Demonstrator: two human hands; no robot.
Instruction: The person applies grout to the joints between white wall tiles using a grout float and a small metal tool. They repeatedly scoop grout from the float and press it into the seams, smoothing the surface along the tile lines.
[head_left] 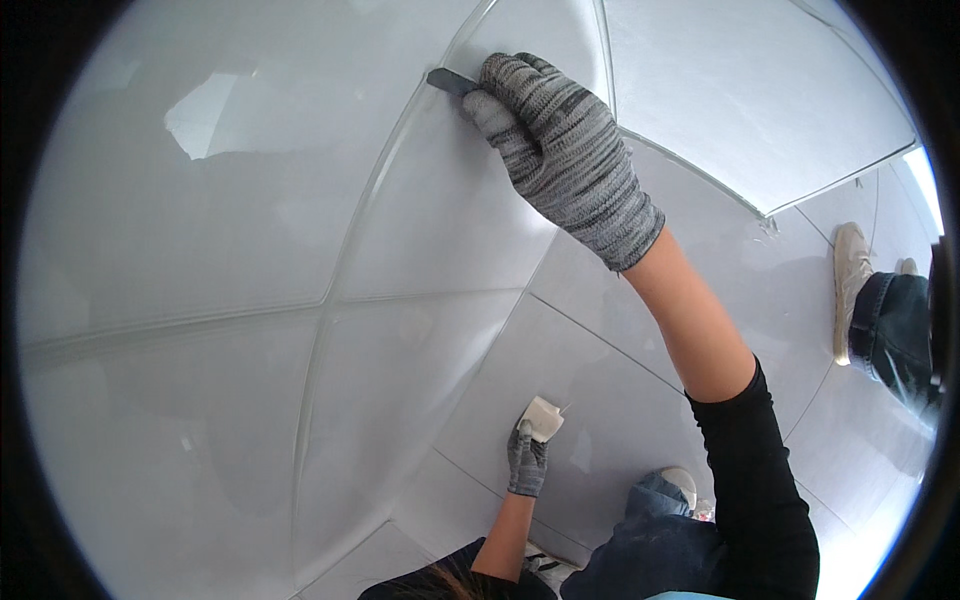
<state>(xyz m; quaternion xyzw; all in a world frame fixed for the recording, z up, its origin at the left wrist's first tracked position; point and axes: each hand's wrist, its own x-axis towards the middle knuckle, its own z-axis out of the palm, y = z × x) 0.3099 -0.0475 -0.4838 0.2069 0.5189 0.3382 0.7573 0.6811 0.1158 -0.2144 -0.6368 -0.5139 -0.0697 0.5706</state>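
Note:
My right hand (565, 150), in a grey striped knit glove, reaches up to the white tiled wall (210, 220). Its thumb and fingers pinch a small dark scraper (452, 82), the tip of which meets the curved joint (375, 175) between two tiles. Lower down, my left hand (527, 465) wears a matching glove and is closed on a cream folded cloth (541, 419). This hand is held low, away from the joint. Whether the cloth is fabric or paper I cannot tell.
Large pale floor tiles (600, 370) spread out below the wall. A white panel's corner (765, 210) juts out at the upper right. Another person's leg and beige shoe (850, 290) stand at the right edge. My own jeans and shoe (680, 485) show at the bottom.

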